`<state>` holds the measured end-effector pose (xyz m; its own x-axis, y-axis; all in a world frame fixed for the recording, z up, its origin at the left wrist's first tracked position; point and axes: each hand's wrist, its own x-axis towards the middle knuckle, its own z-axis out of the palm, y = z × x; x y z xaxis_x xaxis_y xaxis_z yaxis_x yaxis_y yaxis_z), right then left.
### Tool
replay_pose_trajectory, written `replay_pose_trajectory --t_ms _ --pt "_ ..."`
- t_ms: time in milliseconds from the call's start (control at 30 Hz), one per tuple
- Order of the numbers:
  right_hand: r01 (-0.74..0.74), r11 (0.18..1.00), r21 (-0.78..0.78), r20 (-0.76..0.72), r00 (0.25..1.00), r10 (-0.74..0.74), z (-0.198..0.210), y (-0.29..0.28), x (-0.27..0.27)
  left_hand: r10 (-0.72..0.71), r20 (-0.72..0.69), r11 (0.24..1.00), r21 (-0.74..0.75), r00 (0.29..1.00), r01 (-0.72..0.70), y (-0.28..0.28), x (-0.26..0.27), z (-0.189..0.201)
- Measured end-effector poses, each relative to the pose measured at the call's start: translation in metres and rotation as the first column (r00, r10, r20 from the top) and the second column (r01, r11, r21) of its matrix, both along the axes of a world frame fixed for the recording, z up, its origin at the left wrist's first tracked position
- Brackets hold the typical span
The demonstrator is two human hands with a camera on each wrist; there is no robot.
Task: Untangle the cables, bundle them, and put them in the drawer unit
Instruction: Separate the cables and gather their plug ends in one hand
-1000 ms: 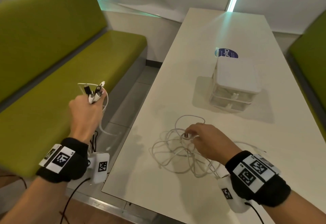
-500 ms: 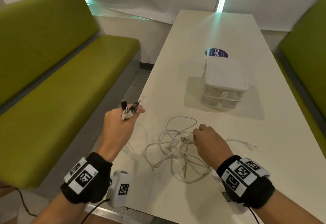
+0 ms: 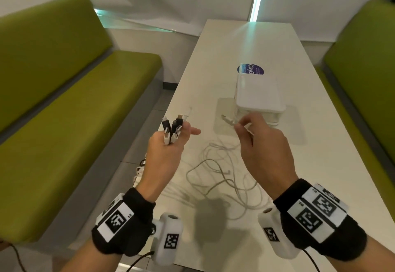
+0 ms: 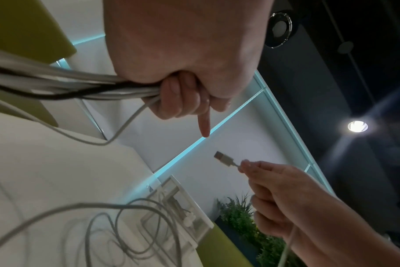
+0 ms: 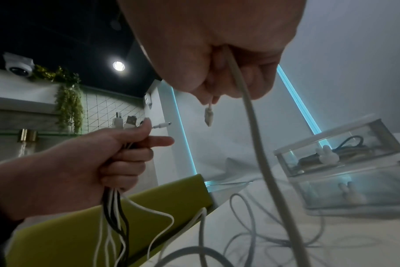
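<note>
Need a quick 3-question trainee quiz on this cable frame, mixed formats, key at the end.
1. True or false: the left hand grips a bunch of plugs, black and white.
2. Multiple choice: the right hand pinches a) a black cable, b) a white plug, c) a drawer knob.
3. Fill in: the loose cables lie on the ___, in front of the drawer unit.

Key: 1 true; 2 b; 3 table.
</note>
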<state>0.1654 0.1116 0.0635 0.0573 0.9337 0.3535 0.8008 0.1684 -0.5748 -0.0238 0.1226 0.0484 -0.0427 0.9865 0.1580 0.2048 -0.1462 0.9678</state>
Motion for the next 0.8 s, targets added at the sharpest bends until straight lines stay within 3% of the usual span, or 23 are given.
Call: replay_pose_trajectory --t_ms 167,367,533,600,700,800 --pt "-0.127 0.991 0.028 -0.115 0.985 0.13 0.0 -0.01 -0.012 -0.05 0.006 0.998 -0.035 0.999 0.05 -0.006 0.015 0.009" --pt "-0.363 0.931 -0.018 -0.23 0.908 0.35 -0.001 -0.016 -0.035 -0.088 0.148 0.994 -0.057 0.985 0.098 -0.004 0.021 0.007" --pt "-0.443 0.893 -0.084 -0.26 0.874 0.41 -0.005 -0.021 -0.037 -0.199 0.272 0.978 -0.004 0.942 0.208 -0.012 0.021 0.007" --pt "-0.456 0.884 -0.103 -0.283 0.865 0.414 -0.006 -0.021 -0.036 -0.178 0.297 0.982 -0.008 0.938 0.189 -0.013 0.022 0.006" --pt "-0.482 0.867 -0.129 -0.125 0.875 0.468 -0.006 -0.022 -0.035 -0.134 0.383 0.981 -0.077 0.914 0.176 -0.014 0.025 0.008" --pt "-0.511 0.842 -0.172 -0.028 0.857 0.514 -0.006 -0.021 -0.033 -0.147 0.36 0.973 -0.116 0.921 0.201 -0.015 0.024 0.007"
